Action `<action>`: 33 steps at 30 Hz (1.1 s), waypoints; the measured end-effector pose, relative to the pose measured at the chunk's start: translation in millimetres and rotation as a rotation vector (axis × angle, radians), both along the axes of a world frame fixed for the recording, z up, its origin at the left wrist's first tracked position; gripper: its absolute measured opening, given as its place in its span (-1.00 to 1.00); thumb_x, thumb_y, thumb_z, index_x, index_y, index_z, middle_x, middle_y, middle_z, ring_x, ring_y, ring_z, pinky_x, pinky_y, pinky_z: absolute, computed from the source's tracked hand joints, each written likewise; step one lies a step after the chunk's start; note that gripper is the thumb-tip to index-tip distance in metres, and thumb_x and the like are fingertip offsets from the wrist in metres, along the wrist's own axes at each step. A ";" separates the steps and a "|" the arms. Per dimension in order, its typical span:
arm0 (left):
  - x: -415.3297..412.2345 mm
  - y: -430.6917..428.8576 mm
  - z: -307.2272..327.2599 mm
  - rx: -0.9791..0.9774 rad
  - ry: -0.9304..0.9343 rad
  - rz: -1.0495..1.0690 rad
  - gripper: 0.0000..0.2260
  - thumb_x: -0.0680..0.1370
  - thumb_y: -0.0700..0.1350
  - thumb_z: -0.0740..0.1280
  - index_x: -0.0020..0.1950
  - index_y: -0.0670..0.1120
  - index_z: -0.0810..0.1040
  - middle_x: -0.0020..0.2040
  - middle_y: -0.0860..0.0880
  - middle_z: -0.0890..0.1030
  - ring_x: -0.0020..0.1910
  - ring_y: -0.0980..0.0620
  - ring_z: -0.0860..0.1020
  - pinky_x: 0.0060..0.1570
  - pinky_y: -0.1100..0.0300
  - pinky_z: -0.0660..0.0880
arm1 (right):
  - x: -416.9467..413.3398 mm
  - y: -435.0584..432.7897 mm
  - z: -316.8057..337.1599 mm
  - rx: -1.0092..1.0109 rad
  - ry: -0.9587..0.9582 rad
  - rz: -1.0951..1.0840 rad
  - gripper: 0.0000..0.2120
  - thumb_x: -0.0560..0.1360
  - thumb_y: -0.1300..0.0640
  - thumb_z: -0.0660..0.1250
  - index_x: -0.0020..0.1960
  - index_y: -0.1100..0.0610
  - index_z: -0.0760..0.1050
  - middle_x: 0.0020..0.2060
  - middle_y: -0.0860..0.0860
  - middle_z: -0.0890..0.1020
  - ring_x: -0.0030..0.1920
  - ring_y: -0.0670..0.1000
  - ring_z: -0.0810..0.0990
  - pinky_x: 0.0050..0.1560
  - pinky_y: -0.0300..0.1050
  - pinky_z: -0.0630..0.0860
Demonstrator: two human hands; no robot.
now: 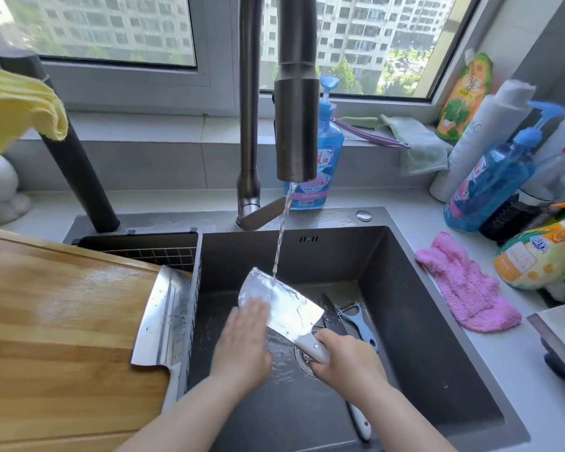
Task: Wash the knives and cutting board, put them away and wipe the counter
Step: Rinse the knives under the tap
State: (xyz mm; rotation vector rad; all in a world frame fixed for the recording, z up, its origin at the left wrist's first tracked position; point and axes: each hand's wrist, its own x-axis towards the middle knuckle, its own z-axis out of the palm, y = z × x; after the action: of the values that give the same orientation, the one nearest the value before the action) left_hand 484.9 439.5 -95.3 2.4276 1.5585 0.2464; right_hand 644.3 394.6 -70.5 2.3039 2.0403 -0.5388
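My right hand (pixel 343 360) grips the white handle of a cleaver (pixel 284 305) held over the dark sink (pixel 421 305). Water from the tap (pixel 296 125) runs onto the blade. My left hand (pixel 242 340) lies flat against the blade's near side, fingers together. A second cleaver (pixel 160 321) rests on the wooden cutting board (pixel 62 321), which spans the sink's left side. In the sink basin lie a dark-bladed knife (pixel 335 316) with a white handle and a peeler (pixel 359 321).
A pink cloth (pixel 463 288) lies on the counter to the right of the sink. Soap bottles (pixel 320 158) and cleaners (pixel 490 187) stand along the back and right. A yellow cloth (pixel 17 106) hangs at the upper left. A green cloth (pixel 418 145) lies on the windowsill.
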 end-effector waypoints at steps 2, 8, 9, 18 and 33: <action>-5.9 1.2 1.4 -0.124 0.030 0.140 -0.38 0.55 -0.13 0.10 0.50 -0.14 -0.20 0.52 -0.05 -0.20 0.50 0.01 -0.20 0.42 0.15 -0.30 | -0.4 -4.0 -2.7 0.003 0.031 -0.015 -0.67 0.49 0.01 0.18 0.25 0.00 0.32 0.06 -0.01 0.60 -0.04 0.11 0.50 -0.17 -0.16 0.25; -3.4 -18.4 0.7 -0.215 -0.291 0.266 -0.57 0.56 -0.02 0.19 0.40 -0.05 0.20 0.38 0.03 0.28 0.39 0.08 0.23 0.35 0.25 0.14 | -12.6 -8.0 -8.8 0.012 0.465 -0.272 -0.88 0.42 0.02 0.30 -0.08 -0.06 0.38 -0.19 -0.08 0.54 -0.18 0.03 0.48 -0.21 -0.15 0.36; -2.1 -22.4 0.7 -0.284 -0.344 0.268 -0.66 0.55 0.00 0.21 0.31 -0.01 0.31 0.27 0.05 0.39 0.29 0.09 0.34 0.27 0.25 0.23 | -14.1 -7.0 -9.2 0.033 0.609 -0.324 -0.90 0.40 0.03 0.33 -0.16 -0.02 0.42 -0.22 -0.04 0.58 -0.20 0.03 0.52 -0.19 -0.16 0.39; 10.0 -52.7 28.9 -0.889 -0.655 0.113 -0.78 0.60 -0.08 0.14 -0.25 -0.01 0.37 -0.37 0.07 0.49 -0.52 0.24 0.44 -0.40 0.37 0.37 | -43.0 -2.5 7.3 -0.019 1.691 -0.771 -0.86 0.56 0.16 0.19 -0.09 0.17 0.49 -0.18 0.02 0.67 -0.19 -0.03 0.52 -0.13 -0.14 0.42; -16.3 -43.4 56.7 -0.558 -0.157 0.389 -0.84 0.41 -0.14 0.22 -0.28 0.00 0.25 -0.30 0.05 0.37 -0.31 0.04 0.40 -0.43 0.23 0.23 | -59.0 -1.8 10.7 -0.151 1.274 -0.556 -0.82 0.57 0.09 0.18 -0.11 0.13 0.50 -0.18 -0.01 0.54 -0.14 -0.05 0.46 -0.15 -0.21 0.37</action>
State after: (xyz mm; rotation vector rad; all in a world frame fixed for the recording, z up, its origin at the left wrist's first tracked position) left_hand 468.6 396.1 -38.6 1.6441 1.7316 0.0538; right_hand 585.3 392.7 -59.8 2.6411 1.2761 -2.5674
